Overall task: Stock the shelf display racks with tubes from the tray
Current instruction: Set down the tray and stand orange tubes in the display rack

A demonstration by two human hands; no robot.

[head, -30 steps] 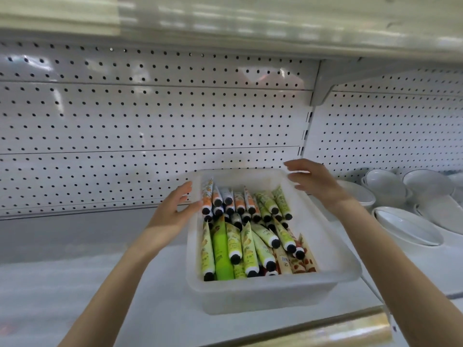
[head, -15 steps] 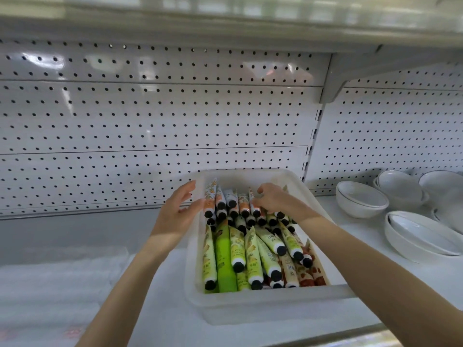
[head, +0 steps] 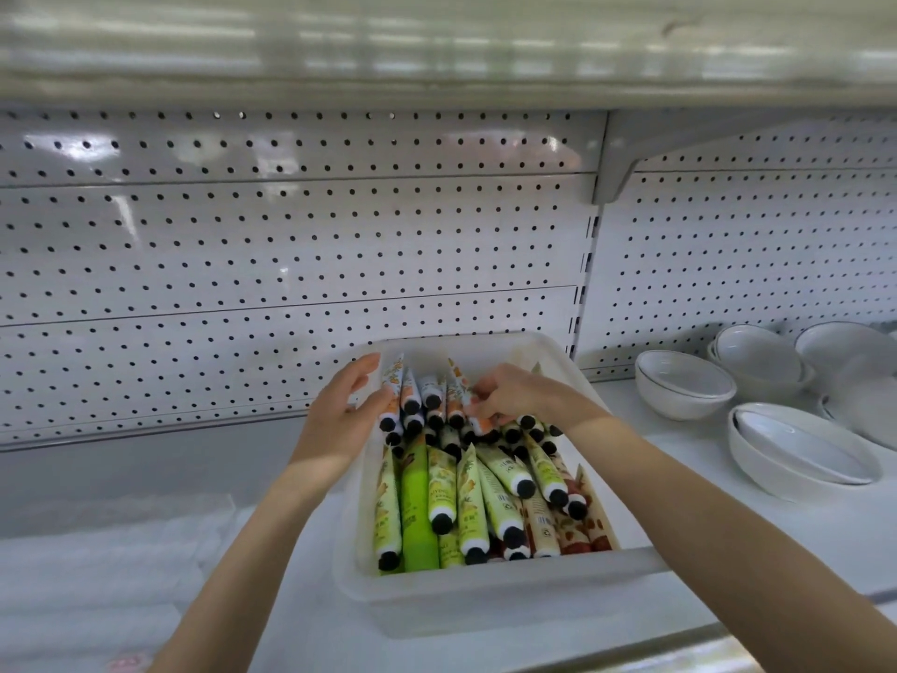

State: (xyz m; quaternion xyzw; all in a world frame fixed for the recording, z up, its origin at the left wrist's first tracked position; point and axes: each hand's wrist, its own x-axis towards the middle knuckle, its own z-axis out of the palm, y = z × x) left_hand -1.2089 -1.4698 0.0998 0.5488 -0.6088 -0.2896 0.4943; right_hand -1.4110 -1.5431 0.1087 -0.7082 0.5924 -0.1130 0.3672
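Pegboard back panel behind the shelf.
Left hand: fingers straight, pressed against left wall of translucent tray, steadying it.
Tray sits on shelf, packed with black-capped tubes in two rows.
Right hand: fingers curled over far row, apparently pinching orange-print tube.
White bowls lie to the right, apart from tray.
Step judged: picking a tube.
Next: lift tube clear of neighbours and carry to rack; display rack not in view.
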